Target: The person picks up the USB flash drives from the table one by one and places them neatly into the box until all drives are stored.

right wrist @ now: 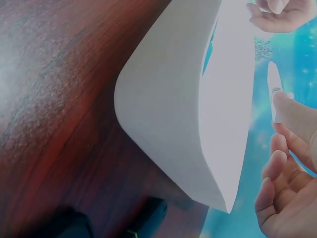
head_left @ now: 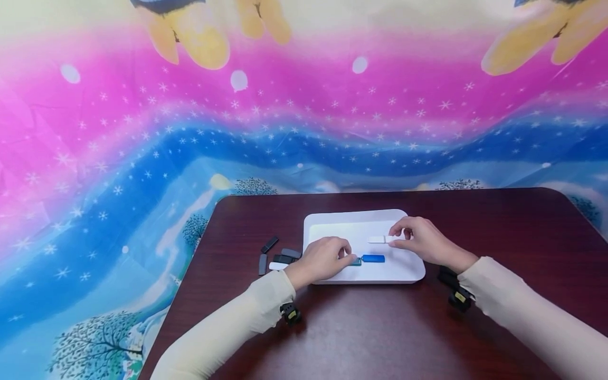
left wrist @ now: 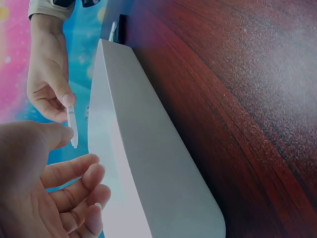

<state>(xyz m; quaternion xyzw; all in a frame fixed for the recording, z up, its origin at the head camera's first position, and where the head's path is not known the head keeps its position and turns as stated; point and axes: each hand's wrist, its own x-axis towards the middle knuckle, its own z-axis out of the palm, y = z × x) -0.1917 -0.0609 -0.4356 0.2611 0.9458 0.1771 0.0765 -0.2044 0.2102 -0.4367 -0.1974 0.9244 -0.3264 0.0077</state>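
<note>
**Slim white rectangular stick [head_left: 377, 239] was pinched over a shallow white tray [head_left: 370, 282]**

The right hand [head_left: 425, 240] had thumb and fingers clamped on the stick, raised above the tray. The left hand's [head_left: 325, 258] thumb stood apart from its loosely bent fingers, near a flat green piece [head_left: 356, 262]; whether they touched could not be told. Just beside that lay a bright-blue rectangular stick [head_left: 373, 258]. Any lettering on these was too small to read. Left of the tray, black, grey and white oblong pieces [head_left: 269, 244] lay on the glossy red-brown wooden table [head_left: 332, 338]. A black device [head_left: 459, 300] at the right wrist bore a yellow label, illegible.
</note>
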